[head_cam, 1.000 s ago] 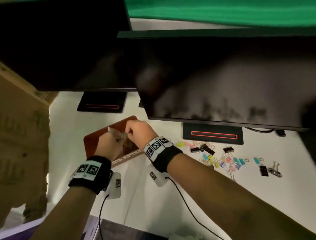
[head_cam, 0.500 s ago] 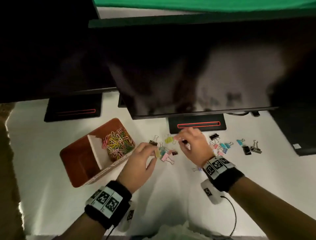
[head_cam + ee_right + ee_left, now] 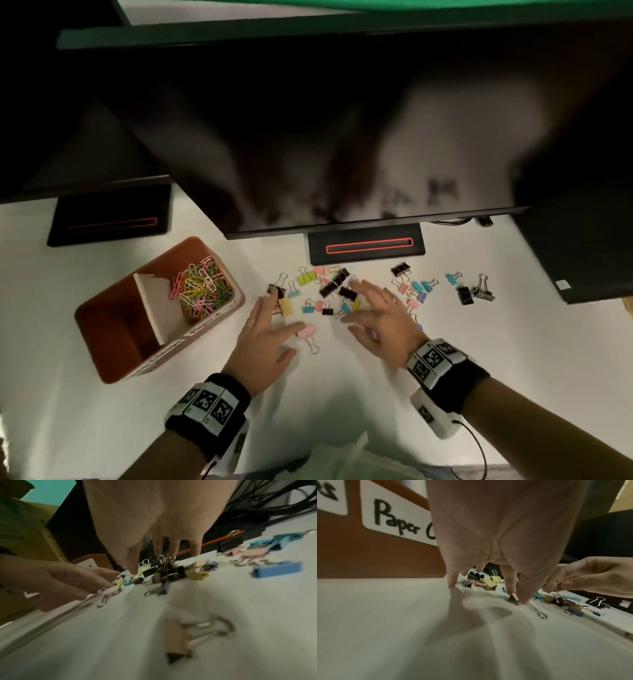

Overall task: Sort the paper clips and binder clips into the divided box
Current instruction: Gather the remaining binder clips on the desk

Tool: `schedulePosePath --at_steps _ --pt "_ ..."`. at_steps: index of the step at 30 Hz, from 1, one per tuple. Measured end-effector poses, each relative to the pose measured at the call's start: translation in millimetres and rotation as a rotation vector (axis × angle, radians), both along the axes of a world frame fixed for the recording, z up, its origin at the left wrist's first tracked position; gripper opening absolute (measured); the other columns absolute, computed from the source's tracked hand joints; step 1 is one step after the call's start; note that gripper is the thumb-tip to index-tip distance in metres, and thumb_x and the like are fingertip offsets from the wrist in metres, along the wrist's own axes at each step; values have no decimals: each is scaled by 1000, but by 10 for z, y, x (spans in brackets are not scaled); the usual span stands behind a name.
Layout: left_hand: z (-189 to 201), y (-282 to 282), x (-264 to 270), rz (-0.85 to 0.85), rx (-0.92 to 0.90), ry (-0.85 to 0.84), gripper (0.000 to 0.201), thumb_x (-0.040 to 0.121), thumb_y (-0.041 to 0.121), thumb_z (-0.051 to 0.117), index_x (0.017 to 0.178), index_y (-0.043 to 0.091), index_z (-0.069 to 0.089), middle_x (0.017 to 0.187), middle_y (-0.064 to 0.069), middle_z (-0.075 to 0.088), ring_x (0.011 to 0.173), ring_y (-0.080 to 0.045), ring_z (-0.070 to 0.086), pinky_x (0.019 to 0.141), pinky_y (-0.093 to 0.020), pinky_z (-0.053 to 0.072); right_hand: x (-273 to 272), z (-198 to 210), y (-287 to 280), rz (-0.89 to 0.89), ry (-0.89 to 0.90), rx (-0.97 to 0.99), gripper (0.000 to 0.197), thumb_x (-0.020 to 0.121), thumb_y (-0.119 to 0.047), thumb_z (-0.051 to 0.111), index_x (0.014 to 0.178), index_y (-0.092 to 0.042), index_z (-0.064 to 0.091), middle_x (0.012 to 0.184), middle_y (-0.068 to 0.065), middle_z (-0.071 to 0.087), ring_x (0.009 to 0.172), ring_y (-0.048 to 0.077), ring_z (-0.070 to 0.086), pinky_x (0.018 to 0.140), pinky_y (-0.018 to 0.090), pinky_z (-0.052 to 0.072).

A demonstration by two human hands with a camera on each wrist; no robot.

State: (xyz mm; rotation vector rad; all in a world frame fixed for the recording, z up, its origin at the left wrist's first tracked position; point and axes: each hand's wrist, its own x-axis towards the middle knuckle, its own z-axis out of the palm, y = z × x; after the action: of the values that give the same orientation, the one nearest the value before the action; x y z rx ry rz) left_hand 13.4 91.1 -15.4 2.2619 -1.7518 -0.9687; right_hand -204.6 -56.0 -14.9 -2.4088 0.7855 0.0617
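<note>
Since half a second ago both hands have spread flat and low over the scattered binder clips (image 3: 329, 291). Nearest, the left hand (image 3: 263, 337), fingers splayed, touches a pink binder clip (image 3: 307, 331) with a fingertip and grips nothing. The right hand (image 3: 378, 317), fingers also extended, hovers over the pile, seemingly empty, though blur makes this unsure. Further left, the divided box (image 3: 113, 359) holds paper clips (image 3: 200, 289) in its far compartment.
</note>
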Motion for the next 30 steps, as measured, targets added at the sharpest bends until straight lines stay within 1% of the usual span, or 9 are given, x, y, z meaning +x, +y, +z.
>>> schedulePosePath --at_steps 3,5,9,12,15,19,23,25,30 --pt "-12 -1 -35 34 -66 -22 49 84 32 57 131 40 43 157 3 -7 144 -24 -4 114 -45 20 -213 1 -238 -173 -42 -85 22 83 -29 55 103 -28 63 135 4 50 118 26 52 97 54 45" --pt "-17 -31 -60 52 -103 -31 54 84 32 57 134 36 40 157 1 0 144 -25 1 112 -46 24 -361 -4 -396 -231 56 -105 33 86 -29 53 119 -26 56 139 3 47 129 26 43 100 54 41" --pt "-37 -98 -106 46 -79 -44 52 82 50 43 133 39 42 157 -1 6 144 -29 5 108 -51 29 -610 -49 -423 -159 210 -76 37 89 -32 52 126 -37 52 157 6 18 145 32 16 112 57 29" --pt "-20 -126 -156 54 -29 -16 49 77 58 37 120 44 53 157 1 2 144 -29 2 108 -53 27 -788 -21 -299 -164 168 6 47 89 -30 56 133 -42 44 159 8 -5 139 33 31 109 45 39" --pt "-3 -157 -198 39 -16 -11 40 76 54 54 114 41 57 157 4 -3 144 -26 0 111 -53 24 -927 -10 -309 -289 81 45 68 86 -21 63 142 -37 28 158 3 -11 136 27 37 101 37 48" --pt "-23 -187 -226 41 -15 -3 35 73 46 70 105 39 59 156 4 1 143 -26 5 112 -52 24 -971 48 -463 -459 160 102 73 84 -17 64 145 -27 24 153 5 15 131 24 40 106 34 43" --pt "-31 -202 -258 64 -49 3 24 73 32 73 95 36 62 155 4 7 142 -23 11 110 -47 26 -922 55 -472 -381 145 145 61 84 -22 64 138 -26 35 130 3 48 116 20 48 99 32 44" --pt "-23 -200 -270 76 -59 5 20 74 30 73 91 35 63 155 5 9 141 -22 14 109 -46 27 -883 67 -417 -330 148 197 59 84 -23 64 136 -27 35 122 -1 53 108 18 53 94 33 49" --pt "21 -159 -271 115 -115 39 12 77 24 71 77 33 62 153 3 18 139 -22 22 104 -42 31 -893 116 -432 -421 69 280 82 85 -13 65 146 -34 14 109 -7 49 76 9 59 74 22 53"
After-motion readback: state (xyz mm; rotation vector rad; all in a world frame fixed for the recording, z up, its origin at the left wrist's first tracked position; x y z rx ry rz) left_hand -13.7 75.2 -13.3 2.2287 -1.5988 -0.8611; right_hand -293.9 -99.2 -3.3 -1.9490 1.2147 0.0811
